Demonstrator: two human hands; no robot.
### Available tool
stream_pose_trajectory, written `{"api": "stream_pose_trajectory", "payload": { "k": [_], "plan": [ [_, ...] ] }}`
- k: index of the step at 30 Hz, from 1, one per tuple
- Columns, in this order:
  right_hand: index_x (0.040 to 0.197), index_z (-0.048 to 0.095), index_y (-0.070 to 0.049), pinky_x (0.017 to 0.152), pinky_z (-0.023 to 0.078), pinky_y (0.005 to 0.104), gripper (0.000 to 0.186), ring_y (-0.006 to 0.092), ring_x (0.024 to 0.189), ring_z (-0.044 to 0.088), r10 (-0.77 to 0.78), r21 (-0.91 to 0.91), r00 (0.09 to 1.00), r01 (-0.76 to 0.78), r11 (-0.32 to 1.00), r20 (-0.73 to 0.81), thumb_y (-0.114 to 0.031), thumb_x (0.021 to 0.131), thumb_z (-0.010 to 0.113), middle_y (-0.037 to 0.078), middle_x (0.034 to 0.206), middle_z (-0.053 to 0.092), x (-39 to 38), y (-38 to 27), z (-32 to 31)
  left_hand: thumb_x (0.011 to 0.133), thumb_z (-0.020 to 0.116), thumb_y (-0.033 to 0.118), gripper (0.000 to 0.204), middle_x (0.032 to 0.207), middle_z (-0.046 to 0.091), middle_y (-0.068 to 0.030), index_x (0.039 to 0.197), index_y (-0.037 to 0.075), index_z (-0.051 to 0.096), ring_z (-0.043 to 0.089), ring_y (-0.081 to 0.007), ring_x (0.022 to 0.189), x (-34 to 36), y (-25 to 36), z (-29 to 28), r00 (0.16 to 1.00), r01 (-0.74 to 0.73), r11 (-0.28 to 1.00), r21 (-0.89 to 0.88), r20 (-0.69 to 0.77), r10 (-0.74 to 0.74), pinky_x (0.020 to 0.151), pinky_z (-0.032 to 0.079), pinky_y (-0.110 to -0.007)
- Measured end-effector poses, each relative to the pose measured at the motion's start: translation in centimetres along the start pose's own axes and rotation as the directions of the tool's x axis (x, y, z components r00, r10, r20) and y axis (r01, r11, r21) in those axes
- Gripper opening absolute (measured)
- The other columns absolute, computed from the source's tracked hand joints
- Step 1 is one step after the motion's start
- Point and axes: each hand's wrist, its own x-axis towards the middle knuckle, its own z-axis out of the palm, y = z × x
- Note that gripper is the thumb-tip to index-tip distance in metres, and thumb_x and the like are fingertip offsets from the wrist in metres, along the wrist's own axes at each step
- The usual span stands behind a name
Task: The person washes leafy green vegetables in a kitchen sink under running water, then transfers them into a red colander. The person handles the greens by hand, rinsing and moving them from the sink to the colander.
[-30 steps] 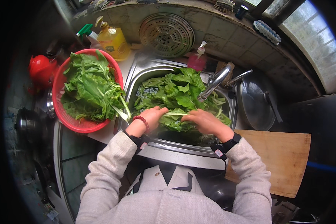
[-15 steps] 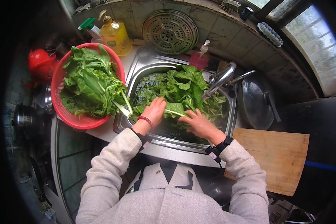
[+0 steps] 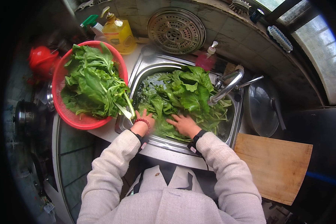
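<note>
Leafy greens [image 3: 196,91] with broad leaves fill much of the metal sink [image 3: 171,146], lying in water. My right hand [image 3: 184,125] rests on the leaves near the sink's front, fingers spread and nothing gripped. At the front left of the basin, my left hand [image 3: 145,123] has its fingers apart beside the greens, a red bead bracelet on its wrist. To the left, a red plastic basket [image 3: 59,108] carries a heap of similar greens [image 3: 91,84], their pale stems hanging over its rim toward the sink.
The faucet [image 3: 227,87] reaches over the sink's right side. A wooden cutting board [image 3: 274,164] and a glass lid [image 3: 263,108] are to the right. Behind stand a pink pump bottle [image 3: 206,59], a round steamer plate [image 3: 176,31] and a yellow soap bottle [image 3: 119,37].
The stalk stretched between my hands is let go. Both hands have come down lower, toward the sink's front, and the right one has moved left. The view has shifted slightly.
</note>
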Motion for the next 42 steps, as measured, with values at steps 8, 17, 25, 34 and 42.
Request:
{"api": "stream_pose_trajectory", "payload": {
  "k": [8,17,25,34,42],
  "plan": [
    [0.112,0.067,-0.018,0.089,0.037,0.0633,0.031,0.0277,0.131,0.035,-0.022,-0.077,0.990,0.032,0.997,0.137,-0.018,0.086,0.050,0.002,0.142,0.042,2.9,-2.8,-1.3,0.079,0.067,0.024,0.056,0.151,0.026,-0.0055,0.133,0.021,0.049,0.014,-0.0444,0.139,-1.4,-1.6,0.8,0.997,-0.030,0.987,-0.156,-0.070,0.019,0.106,0.028,-0.062],
    [0.128,0.057,-0.018,0.090,0.041,0.0613,0.042,0.0354,0.139,0.026,0.089,0.031,0.934,-0.106,0.994,0.347,-0.016,0.086,0.053,0.011,0.143,0.040,4.2,-3.7,-7.5,0.080,0.065,0.024,0.045,0.143,0.038,-0.0087,0.123,0.016,0.054,0.039,-0.0386,0.129,0.0,-3.9,4.5,0.971,-0.084,0.977,-0.194,-0.238,0.036,0.100,0.025,-0.071],
    [0.127,0.052,-0.015,0.088,0.046,0.0551,0.041,0.0328,0.118,0.050,-0.105,0.181,0.994,0.111,0.977,-0.039,-0.015,0.086,0.053,0.012,0.129,0.051,6.0,-2.6,-2.1,0.082,0.065,0.017,0.061,0.148,0.030,-0.0138,0.137,0.014,0.039,0.045,-0.0345,0.126,-0.7,-3.5,4.3,0.952,-0.117,0.946,-0.304,-0.305,0.020,0.099,0.041,-0.049],
    [0.130,0.048,-0.006,0.095,0.047,0.0475,0.050,0.0364,0.132,0.035,0.163,0.148,0.930,-0.221,0.964,0.329,-0.008,0.080,0.049,0.015,0.144,0.035,8.5,-3.6,-3.4,0.083,0.066,0.020,0.081,0.149,0.018,-0.0273,0.147,0.011,0.017,0.040,-0.0439,0.127,-2.4,-3.7,4.6,0.868,-0.218,0.816,-0.535,-0.488,-0.089,0.104,0.037,-0.044],
    [0.134,0.046,-0.014,0.099,0.043,0.0450,0.061,0.0382,0.126,0.042,0.143,0.123,0.977,-0.163,0.979,0.155,-0.013,0.076,0.065,0.017,0.137,0.043,7.0,-4.3,-3.3,0.089,0.060,0.035,0.082,0.149,0.023,-0.0271,0.149,0.018,0.008,0.027,-0.0391,0.137,-1.9,-4.4,4.0,0.931,-0.151,0.575,-0.804,-0.311,-0.190,0.109,0.028,-0.041]
  ]
}}
